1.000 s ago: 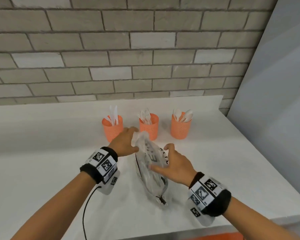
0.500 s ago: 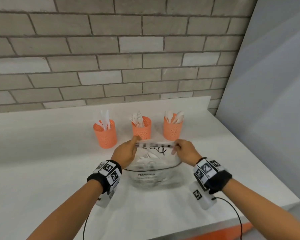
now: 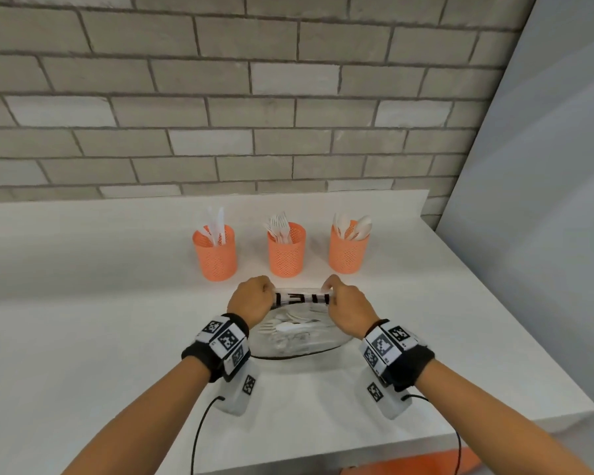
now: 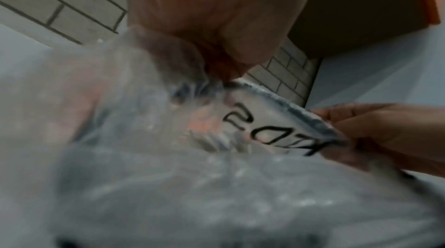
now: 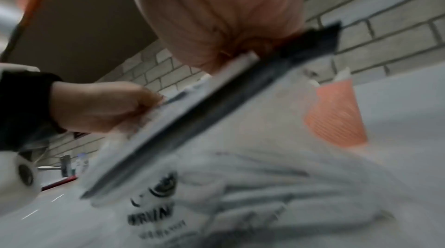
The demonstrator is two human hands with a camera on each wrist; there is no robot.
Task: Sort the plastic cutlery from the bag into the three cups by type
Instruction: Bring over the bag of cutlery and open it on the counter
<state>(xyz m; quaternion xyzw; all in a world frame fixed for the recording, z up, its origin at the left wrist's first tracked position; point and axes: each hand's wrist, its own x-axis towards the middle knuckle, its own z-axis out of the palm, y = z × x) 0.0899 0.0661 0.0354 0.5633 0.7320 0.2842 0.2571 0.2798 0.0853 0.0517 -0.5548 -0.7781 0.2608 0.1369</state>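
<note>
The counter [image 3: 117, 337] carried everything, and you had the bag [image 3: 299, 341] lying flat on it right under your wrists, presumably so the weight stayed put while you worked the top open. Your left hand [image 3: 251, 299] and right hand [image 3: 348, 305] each had their fingers [image 3: 333, 286] curled tight, pinching opposite ends of the bag's printed top strip, stretched taut between them. Looked like a setup for pulling the seal apart. Just beyond your fingers stood the three orange mesh cups [image 3: 286, 250], already holding knives, forks and spoons. The bag was clear, crinkly, black lettering, with a jumble of white cutlery [image 3: 288, 325] showing through.
</note>
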